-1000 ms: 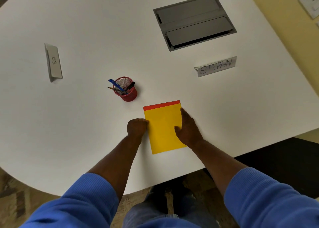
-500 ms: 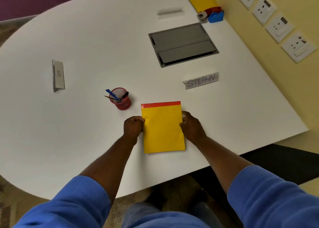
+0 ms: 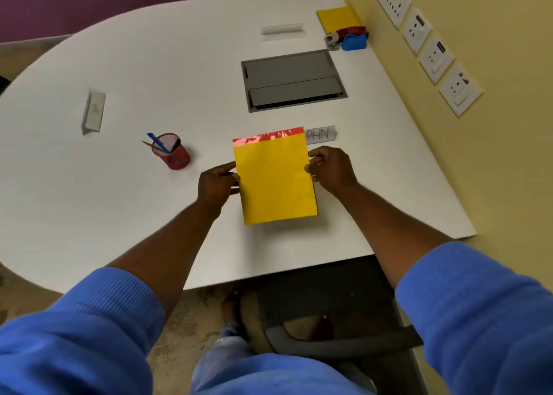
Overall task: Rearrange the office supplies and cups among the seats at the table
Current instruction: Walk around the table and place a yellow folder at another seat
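Observation:
A yellow notepad (image 3: pixel 275 179) with a red top strip is held just above the white table (image 3: pixel 149 74). My left hand (image 3: pixel 217 185) pinches its left edge and my right hand (image 3: pixel 330 168) pinches its right edge. The pad's top edge covers part of a name card reading "PHN" (image 3: pixel 321 134). A red mesh pen cup (image 3: pixel 171 152) with pens stands to the left of the pad. A second yellow notepad (image 3: pixel 338 17) lies at the far right corner.
A grey cable hatch (image 3: pixel 293 80) is set into the table beyond the pad. Two more name cards (image 3: pixel 94 111) (image 3: pixel 282 30) stand at the left and far side. A blue tape dispenser (image 3: pixel 354 41) and a stapler (image 3: pixel 333 40) sit by the yellow wall with sockets (image 3: pixel 432 56). A chair (image 3: pixel 329 319) is below the table edge.
Both hands have closed on the pad's side edges and lifted it off the table, carrying it away from me so that it now overlaps the name card. The view has tilted up.

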Action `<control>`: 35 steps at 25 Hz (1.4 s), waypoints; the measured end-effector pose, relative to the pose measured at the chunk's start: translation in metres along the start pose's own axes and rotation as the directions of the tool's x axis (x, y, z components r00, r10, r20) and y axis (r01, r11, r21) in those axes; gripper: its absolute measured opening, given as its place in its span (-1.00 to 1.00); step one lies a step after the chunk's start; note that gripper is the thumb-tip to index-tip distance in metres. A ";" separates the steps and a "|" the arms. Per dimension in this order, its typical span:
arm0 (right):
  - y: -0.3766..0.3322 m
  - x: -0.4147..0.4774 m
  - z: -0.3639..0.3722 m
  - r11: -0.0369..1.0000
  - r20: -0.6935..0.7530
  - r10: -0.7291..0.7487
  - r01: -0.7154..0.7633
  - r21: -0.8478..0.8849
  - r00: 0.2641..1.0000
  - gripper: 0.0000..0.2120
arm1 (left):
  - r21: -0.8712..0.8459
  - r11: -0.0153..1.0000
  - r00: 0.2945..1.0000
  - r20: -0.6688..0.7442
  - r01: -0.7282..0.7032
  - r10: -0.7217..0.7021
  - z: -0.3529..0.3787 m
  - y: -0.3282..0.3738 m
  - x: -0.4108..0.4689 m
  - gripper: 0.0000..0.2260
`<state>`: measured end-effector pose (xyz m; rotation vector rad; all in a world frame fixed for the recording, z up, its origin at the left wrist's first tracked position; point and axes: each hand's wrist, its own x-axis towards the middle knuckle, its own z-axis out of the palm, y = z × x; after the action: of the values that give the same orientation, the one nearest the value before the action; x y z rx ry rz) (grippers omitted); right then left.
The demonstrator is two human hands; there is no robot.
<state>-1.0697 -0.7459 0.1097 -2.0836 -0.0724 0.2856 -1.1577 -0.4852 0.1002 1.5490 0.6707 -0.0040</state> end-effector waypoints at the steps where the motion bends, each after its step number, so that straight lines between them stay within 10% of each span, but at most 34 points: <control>1: 0.001 -0.001 -0.015 1.000 0.001 0.004 -0.004 0.016 1.000 -0.67 | 0.006 1.000 1.000 0.027 -0.016 0.015 0.011 0.003 -0.006 -0.56; 11: 0.013 -0.022 -0.115 0.997 -0.122 -0.051 0.044 -0.059 0.991 -0.68 | 0.005 0.995 0.980 0.173 -0.104 0.102 0.096 0.020 -0.051 -0.35; 35: 0.098 0.068 -0.212 0.978 -0.125 -0.105 0.079 -0.193 0.987 -0.70 | -0.088 0.996 0.989 -0.147 0.011 -0.024 0.266 0.020 -0.021 -0.69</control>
<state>-0.9606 -0.9636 0.1156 -2.2737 -0.1181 0.0833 -1.0622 -0.7350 0.0961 1.4689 0.7919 0.1270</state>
